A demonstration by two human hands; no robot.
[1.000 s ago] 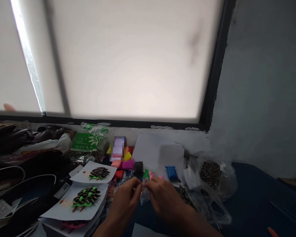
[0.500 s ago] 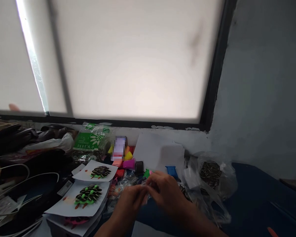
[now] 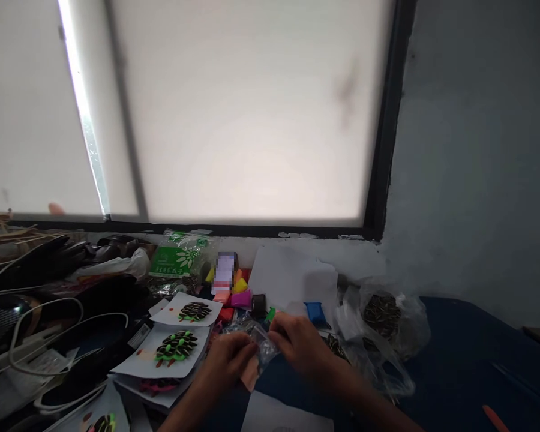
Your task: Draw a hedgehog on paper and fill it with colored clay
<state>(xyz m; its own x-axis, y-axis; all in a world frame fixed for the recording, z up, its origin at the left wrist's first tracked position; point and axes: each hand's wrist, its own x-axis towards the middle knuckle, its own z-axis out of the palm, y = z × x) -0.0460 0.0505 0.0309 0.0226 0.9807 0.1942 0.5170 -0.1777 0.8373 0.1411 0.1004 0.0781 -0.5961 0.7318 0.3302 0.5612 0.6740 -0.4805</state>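
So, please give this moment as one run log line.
left hand: grip on clear, crinkled plastic wrapper; right hand: grip on same wrapper; at left hand: peach-coloured flat piece; beyond right hand: blue rectangular packet

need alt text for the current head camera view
The left hand and right hand hold a crinkled clear plastic wrapper over a blue tabletop. To the left lie seed-decorated paper cards; to the right, a clear bag of sunflower seeds.

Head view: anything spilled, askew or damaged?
Two mild oddities: the decorated sheets at left overlap crookedly, edges unaligned; and the black window frame has ragged white patches along its bottom edge, like chipped or smeared paint. No clear spill, though I can't tell if the partly hidden seeds beside the right hand lie loose.
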